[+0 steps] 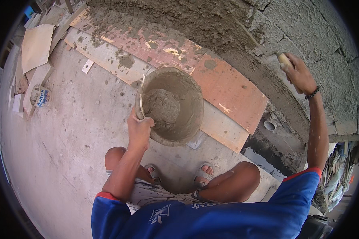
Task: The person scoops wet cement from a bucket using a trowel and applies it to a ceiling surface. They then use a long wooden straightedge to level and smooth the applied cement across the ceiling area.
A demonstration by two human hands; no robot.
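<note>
My left hand (139, 129) is closed on the near-left rim of a mortar-caked bucket (192, 97), tipped so that its inside faces me. Wet grey mortar (163, 106) lies at the bottom of it. Out to the right, my right hand (301, 75) grips the pale wooden handle of a trowel (284, 60) close against the block wall (283, 24). Little of the trowel's blade can be made out against the grey surface. Fresh mortar (211, 30) covers the lower part of the wall.
Mortar-splashed boards (227, 91) run along the wall's foot, over the concrete floor (75, 131). A small labelled tub (41, 96) and wood scraps (38, 46) lie at the left. A round pipe opening (269, 126) and a dark gap are at the right, beyond the boards' end.
</note>
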